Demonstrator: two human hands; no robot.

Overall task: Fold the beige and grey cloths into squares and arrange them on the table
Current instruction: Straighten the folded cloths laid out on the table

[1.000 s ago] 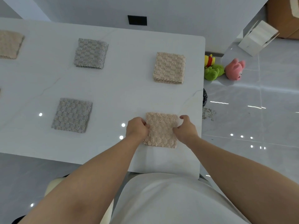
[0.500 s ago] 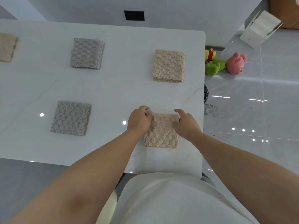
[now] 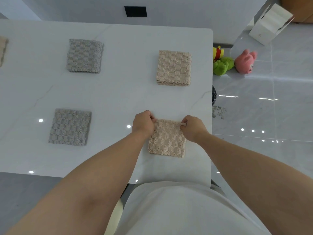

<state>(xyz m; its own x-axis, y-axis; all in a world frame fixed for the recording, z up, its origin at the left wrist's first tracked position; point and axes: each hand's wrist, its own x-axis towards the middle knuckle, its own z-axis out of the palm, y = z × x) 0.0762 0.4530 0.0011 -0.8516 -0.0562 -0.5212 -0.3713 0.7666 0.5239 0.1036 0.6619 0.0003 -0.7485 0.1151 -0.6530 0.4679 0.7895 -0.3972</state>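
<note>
2 beige cloths [image 3: 166,141] [image 3: 174,67], 2 grey cloths [image 3: 70,127] [image 3: 84,55], folded squares

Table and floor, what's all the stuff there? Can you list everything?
Table: 1, white, middle.
Grey cloths: 2, grey, folded, table's left part.
Beige cloths: 3, beige, two folded at table's right, one cut off at the left edge.
Plush toys: 3, pink, green, yellow, floor right of table.
Box: 1, white, floor, far right.
Panel: 1, black, wall.
Hands: 2, pinching the near beige cloth's far corners.
</note>
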